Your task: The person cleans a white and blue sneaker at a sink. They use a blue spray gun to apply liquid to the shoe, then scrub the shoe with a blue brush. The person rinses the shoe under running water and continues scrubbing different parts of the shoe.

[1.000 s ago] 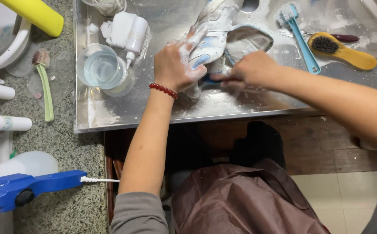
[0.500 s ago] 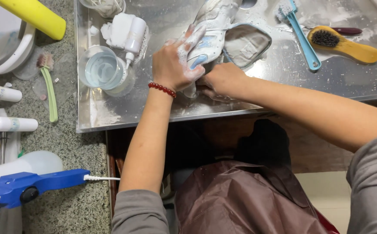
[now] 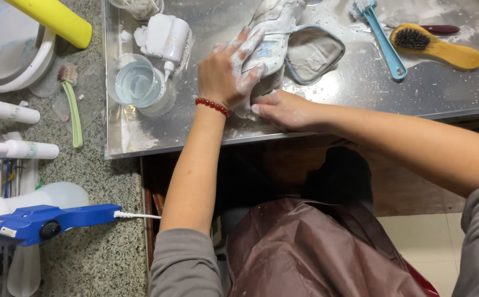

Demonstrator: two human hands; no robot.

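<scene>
Pretty cramped left of the left hand: a water cup and white squeeze bottle sit close. Right of the right hand the wet metal tray is bare up to the blue brush and yellow brush.

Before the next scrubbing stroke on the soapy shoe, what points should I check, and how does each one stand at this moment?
1. Left hand pins the white shoe flat on the metal tray: ok, its fingers are spread over the shoe's side.
2. Right hand has its brush: cannot tell, the hand is low at the shoe's near end and hides whatever it holds.
3. Foam on the shoe: ok, suds cover it and the left fingers.
4. Spare brushes within reach: ok, the blue brush and the yellow wooden brush lie on the tray to the right.
5. Water cup upright and filled: ok, beside the left hand.
</scene>
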